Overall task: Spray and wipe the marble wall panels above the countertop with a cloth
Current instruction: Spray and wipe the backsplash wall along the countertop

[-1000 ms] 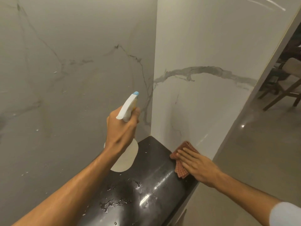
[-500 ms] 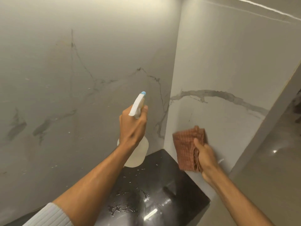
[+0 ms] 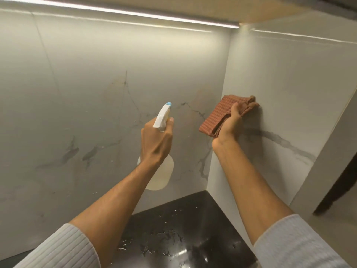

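Left hand (image 3: 157,139) closed round spray bottle (image 3: 159,169) aimed at back panel (image 3: 92,97), right hand (image 3: 230,122) gripping cloth (image 3: 218,115) pressed on side panel (image 3: 286,89); loose folds risk slipping, drips could streak onto wet countertop (image 3: 193,225).

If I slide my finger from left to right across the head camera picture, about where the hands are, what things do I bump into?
Left marble wall panel → spray bottle in the left hand → reddish cloth → right hand pressing it on the right marble wall panel → dark doorway.
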